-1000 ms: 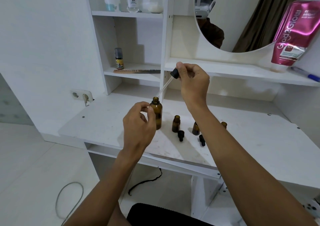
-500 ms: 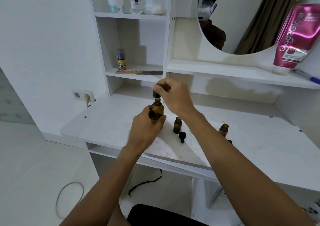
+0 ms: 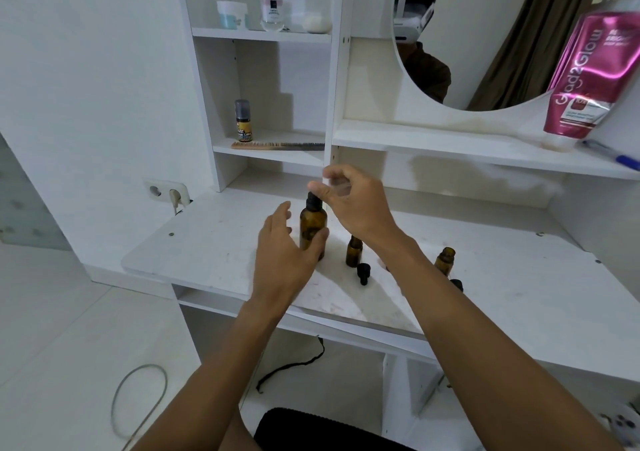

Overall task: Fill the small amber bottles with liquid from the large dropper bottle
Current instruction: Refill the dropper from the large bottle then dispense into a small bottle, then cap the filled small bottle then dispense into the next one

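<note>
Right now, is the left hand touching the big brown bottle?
Touching. The head view shows the left hand with its thumb pressed against the lower side of the big brown bottle, while the other fingers spread open behind it.

White vanity, shelves and mirror

A pink tube point(image 3: 585, 76) and pen point(image 3: 611, 155) sit far right; a comb point(image 3: 277, 145), spray can point(image 3: 243, 121) and jar point(image 3: 231, 14) fill the left shelves point(image 3: 263, 35).

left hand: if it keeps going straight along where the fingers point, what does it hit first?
The left hand points forward and slightly right, fingers spread. First contact would likely be the large dropper bottle, whose lower side its thumb already seems to touch. Depth is unclear; the fingers may pass just left of the bottle.
</note>
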